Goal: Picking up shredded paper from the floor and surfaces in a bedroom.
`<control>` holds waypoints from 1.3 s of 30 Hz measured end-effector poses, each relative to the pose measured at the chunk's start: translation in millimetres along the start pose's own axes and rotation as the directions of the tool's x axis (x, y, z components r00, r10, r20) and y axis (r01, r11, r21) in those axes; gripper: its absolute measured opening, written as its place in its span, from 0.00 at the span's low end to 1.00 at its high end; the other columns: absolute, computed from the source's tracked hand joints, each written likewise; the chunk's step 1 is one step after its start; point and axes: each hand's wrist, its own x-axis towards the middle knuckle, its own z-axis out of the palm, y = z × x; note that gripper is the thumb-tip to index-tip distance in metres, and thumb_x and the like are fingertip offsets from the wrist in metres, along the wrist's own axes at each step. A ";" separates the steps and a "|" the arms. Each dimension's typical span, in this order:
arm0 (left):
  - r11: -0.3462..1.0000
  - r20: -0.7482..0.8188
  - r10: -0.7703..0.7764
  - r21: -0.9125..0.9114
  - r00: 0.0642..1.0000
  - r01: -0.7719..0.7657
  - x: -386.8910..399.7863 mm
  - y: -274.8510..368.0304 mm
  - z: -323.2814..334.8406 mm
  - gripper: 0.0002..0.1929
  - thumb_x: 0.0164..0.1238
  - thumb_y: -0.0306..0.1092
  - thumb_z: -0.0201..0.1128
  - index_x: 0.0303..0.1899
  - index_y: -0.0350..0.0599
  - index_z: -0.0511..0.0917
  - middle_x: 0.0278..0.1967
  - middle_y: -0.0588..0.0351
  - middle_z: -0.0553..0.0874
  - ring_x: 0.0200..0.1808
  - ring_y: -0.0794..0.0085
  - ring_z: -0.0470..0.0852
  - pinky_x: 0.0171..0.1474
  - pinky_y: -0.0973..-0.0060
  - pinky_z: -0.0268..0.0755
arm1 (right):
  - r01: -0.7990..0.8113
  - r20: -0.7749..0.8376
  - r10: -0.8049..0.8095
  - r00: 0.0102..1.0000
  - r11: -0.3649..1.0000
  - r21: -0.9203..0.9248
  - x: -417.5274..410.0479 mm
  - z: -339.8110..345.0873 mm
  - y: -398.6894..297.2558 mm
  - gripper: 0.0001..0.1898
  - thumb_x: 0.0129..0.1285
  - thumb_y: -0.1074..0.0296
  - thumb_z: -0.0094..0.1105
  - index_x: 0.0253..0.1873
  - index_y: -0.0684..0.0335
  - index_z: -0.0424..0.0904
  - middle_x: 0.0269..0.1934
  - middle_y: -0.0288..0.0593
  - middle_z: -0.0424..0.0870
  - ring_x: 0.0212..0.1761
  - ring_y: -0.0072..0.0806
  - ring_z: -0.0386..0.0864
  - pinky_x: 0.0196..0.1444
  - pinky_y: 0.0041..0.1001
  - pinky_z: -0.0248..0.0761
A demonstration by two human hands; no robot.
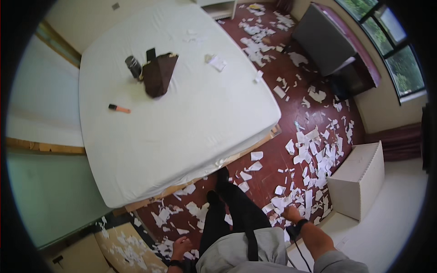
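Note:
My left hand hangs low at the bottom of the view, its fingers curled, over a floor strewn with torn white paper. To the right, my right hand is also curled, above more paper scraps; a black strap and cord run at that wrist. Nothing plainly shows in either hand, though both palms are hidden. Before me stands a bed with a white-sheeted mattress. On it lie a dark brown cloth item, a black phone-like object, a dark cylindrical container and a brush with an orange handle.
A crumpled white packet lies on the bed. Scraps cover much of the red floor. A white cabinet stands at right, a grey panel near the window. Paper bits litter a tan board at lower left.

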 end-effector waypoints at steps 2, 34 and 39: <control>0.999 0.042 -0.001 0.049 0.999 -0.001 -1.5 17.3 3.1 0.06 0.65 0.37 0.61 0.37 0.46 0.77 0.28 0.62 0.80 0.31 0.76 0.82 0.31 0.78 0.75 | -0.101 0.030 0.097 0.995 0.958 0.270 -29.8 35.3 6.8 0.22 0.52 0.48 0.58 0.32 0.67 0.83 0.30 0.60 0.82 0.37 0.53 0.81 0.43 0.44 0.73; 0.569 0.446 0.243 0.653 0.861 -0.499 -62.4 152.8 335.1 0.10 0.64 0.44 0.62 0.35 0.50 0.79 0.23 0.63 0.77 0.25 0.74 0.75 0.28 0.72 0.68 | -0.096 -0.128 0.715 0.687 0.264 0.960 -134.3 74.6 241.6 0.15 0.45 0.63 0.60 0.15 0.70 0.75 0.10 0.46 0.74 0.10 0.34 0.71 0.20 0.33 0.68; 0.797 0.376 0.031 0.551 0.926 -0.250 -59.5 177.7 368.4 0.05 0.66 0.37 0.59 0.33 0.50 0.75 0.19 0.64 0.72 0.15 0.76 0.68 0.17 0.77 0.61 | -0.175 -0.132 0.545 0.828 0.474 0.863 -100.7 107.3 250.7 0.13 0.45 0.60 0.62 0.18 0.65 0.79 0.15 0.45 0.78 0.17 0.29 0.75 0.24 0.29 0.70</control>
